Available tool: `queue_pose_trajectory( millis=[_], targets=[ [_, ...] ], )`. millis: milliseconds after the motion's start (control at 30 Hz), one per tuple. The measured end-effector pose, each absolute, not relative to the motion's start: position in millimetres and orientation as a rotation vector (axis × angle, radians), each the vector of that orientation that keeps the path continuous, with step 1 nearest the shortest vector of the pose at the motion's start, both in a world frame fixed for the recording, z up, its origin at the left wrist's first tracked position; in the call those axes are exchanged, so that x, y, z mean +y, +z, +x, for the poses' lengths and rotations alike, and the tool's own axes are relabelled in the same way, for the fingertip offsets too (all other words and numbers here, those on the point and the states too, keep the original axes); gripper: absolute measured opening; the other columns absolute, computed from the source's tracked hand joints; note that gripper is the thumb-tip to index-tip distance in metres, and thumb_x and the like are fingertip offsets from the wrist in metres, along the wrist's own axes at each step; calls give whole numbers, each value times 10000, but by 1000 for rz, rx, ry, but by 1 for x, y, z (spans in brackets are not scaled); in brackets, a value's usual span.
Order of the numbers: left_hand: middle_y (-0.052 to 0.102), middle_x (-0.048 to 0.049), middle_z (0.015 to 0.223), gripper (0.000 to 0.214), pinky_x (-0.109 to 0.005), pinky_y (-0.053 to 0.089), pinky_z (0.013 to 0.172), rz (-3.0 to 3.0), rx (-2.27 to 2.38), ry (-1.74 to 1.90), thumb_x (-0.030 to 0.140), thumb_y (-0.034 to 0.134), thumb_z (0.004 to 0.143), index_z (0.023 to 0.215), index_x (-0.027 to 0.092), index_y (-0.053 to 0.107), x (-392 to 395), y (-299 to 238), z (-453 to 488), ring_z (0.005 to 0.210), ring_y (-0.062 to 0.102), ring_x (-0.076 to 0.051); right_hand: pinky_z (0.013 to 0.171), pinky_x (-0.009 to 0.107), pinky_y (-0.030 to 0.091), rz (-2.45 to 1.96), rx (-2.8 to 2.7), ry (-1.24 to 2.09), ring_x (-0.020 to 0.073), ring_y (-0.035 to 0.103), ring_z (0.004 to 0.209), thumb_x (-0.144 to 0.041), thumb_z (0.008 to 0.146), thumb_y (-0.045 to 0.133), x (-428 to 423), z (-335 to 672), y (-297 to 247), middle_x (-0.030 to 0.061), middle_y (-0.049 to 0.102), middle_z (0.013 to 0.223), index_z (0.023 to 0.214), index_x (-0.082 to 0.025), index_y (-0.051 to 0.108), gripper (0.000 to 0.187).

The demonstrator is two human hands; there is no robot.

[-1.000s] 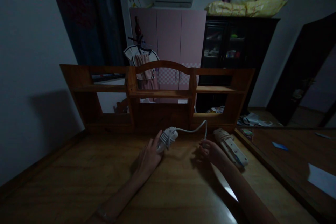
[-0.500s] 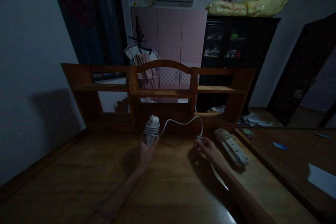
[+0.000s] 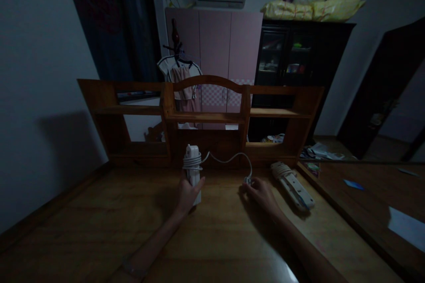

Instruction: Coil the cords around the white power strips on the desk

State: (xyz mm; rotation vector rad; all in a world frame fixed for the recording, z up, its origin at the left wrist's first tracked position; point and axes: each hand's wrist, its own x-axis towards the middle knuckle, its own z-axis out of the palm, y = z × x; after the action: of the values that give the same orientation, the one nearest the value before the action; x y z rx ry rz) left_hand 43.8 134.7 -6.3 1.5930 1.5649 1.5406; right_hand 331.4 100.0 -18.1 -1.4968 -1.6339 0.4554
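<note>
A: Far left, what's the left hand [image 3: 186, 198] doing?
B: Gripping the white power strip [image 3: 194, 177] around its near half, thumb on the right side. Strip swung from leaning right a second ago to pointing nearly straight away. Touching the tabletop [image 3: 215, 239]? Can't tell.
A: Cord [image 3: 223, 162]?
B: Several turns around the strip's far half; free length loops slack to the right.
A: Right hand [image 3: 263, 193]?
B: Pinching the plug [image 3: 247, 180] at the cord's end, now lower and further left. Meaning: strip steadied, cord not taut. Winding or unwinding, unclear.
A: Far right?
B: Second strip [image 3: 295, 188], cord bundled at its far end, untouched beside the right hand.
</note>
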Motion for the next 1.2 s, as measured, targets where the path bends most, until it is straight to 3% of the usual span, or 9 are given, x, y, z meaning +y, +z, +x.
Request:
queue_pose_trajectory(
  millis=[200, 367, 533, 633, 767, 867, 1067, 1133, 1200],
  targets=[
    [612, -117, 1153, 627, -352, 453, 904, 1796, 1561, 1558, 454, 635, 762, 1292, 196, 421, 124, 0, 52, 1105, 581, -257, 627, 295, 444, -1477, -1627, 437, 218, 622, 710, -437, 807, 551, 106, 334, -22, 68, 680, 805, 1050, -172, 629, 367],
    [444, -113, 1376, 838, -364, 417, 981, 2086, 1441, 1606, 344, 638, 771, 1457, 238, 167, 113, 7, 55, 1243, 462, -249, 655, 311, 463, -1268, -1519, 720, 207, 622, 716, -481, 823, 560, 102, 327, -7, 60, 673, 811, 1091, -180, 609, 406],
    [488, -106, 1277, 924, -348, 503, 772, 2538, 1435, 1224, 303, 634, 759, 1480, 271, 56, 107, 9, 51, 1002, 583, -254, 821, 373, 463, -917, -1282, 1327, 236, 630, 892, -556, 855, 503, 96, 314, 9, 113, 676, 964, 1045, -153, 657, 472],
    [510, -86, 1196, 833, -375, 486, 797, 2964, 1224, 957, 259, 602, 789, 1465, 351, 123, 106, 6, 52, 977, 570, -253, 942, 422, 401, -827, -1222, 1505, 264, 592, 1030, -617, 863, 442, 93, 310, 15, 128, 644, 1113, 1076, -160, 663, 551],
    [505, -77, 1210, 683, -412, 465, 835, 3274, 974, 627, 258, 506, 870, 1429, 455, 166, 101, 5, 59, 1015, 542, -256, 991, 424, 368, -876, -1330, 1420, 265, 526, 1143, -549, 872, 494, 79, 309, 24, 89, 597, 1219, 1156, -211, 632, 462],
    [528, -78, 1185, 689, -400, 460, 841, 3272, 980, 505, 220, 482, 873, 1436, 443, 152, 95, 7, 64, 1012, 537, -248, 1011, 409, 353, -971, -1462, 1194, 256, 501, 1167, -485, 855, 562, 69, 310, 31, 60, 609, 1196, 1093, -231, 667, 363],
    [508, -85, 1244, 894, -354, 459, 841, 2940, 1406, 706, 195, 575, 752, 1476, 312, 62, 98, 4, 64, 1041, 541, -255, 902, 326, 441, -1024, -1487, 872, 214, 557, 1049, -473, 843, 576, 77, 316, 32, 36, 623, 1119, 1071, -250, 649, 327],
    [495, -95, 1276, 875, -346, 474, 798, 2758, 1610, 829, 278, 585, 770, 1478, 300, 71, 103, 2, 62, 986, 577, -252, 745, 281, 483, -1073, -1431, 839, 187, 598, 880, -486, 832, 586, 82, 319, 27, 34, 643, 991, 1077, -238, 627, 350],
    [479, -113, 1309, 861, -356, 485, 783, 2581, 1742, 949, 352, 588, 783, 1479, 283, 85, 108, 0, 60, 959, 598, -259, 543, 229, 435, -1125, -1385, 910, 140, 562, 630, -513, 833, 572, 86, 321, 21, 12, 619, 751, 969, -202, 637, 346]
  ],
)
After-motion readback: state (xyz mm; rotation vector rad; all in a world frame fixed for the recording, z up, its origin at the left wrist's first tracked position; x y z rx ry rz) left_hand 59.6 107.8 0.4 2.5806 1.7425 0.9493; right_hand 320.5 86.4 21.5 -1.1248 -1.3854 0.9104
